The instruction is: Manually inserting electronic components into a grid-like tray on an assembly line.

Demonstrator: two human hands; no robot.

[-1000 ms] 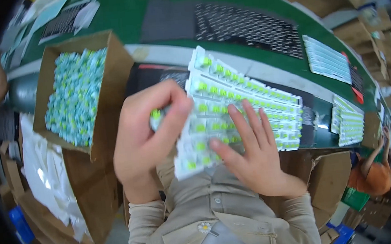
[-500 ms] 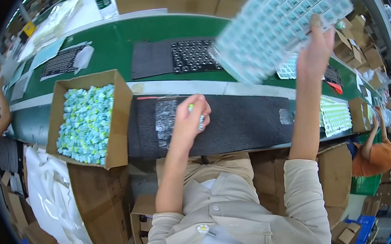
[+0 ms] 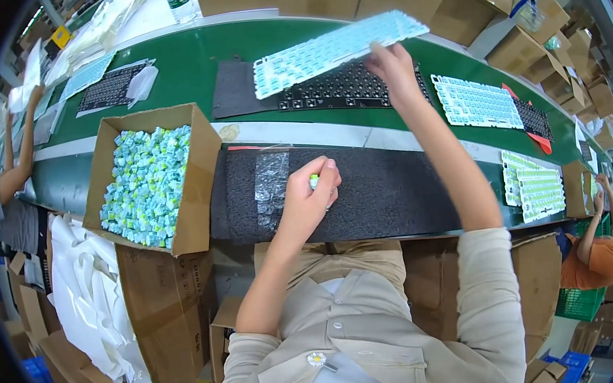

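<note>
My right hand grips the near right edge of a light-blue keyboard plate full of switches, holding it tilted in the air. Under that plate, a black keyboard circuit board lies on the green bench, partly covered, with a dark grey foam sheet by its left end. My left hand is closed over the black foam mat. Between its fingers shows a small key switch, yellow-green and pale; anything deeper in the palm is hidden.
A cardboard box of loose blue and yellow-green switches stands left of the mat. To the right lie a blue switch-filled plate, another black board and green-tinted plates. Co-workers sit at both sides, one in an orange shirt.
My right hand has moved left, bringing the plate from an upright, raised pose down to a flatter one over the black board. My left hand stays closed and has shifted slightly.
</note>
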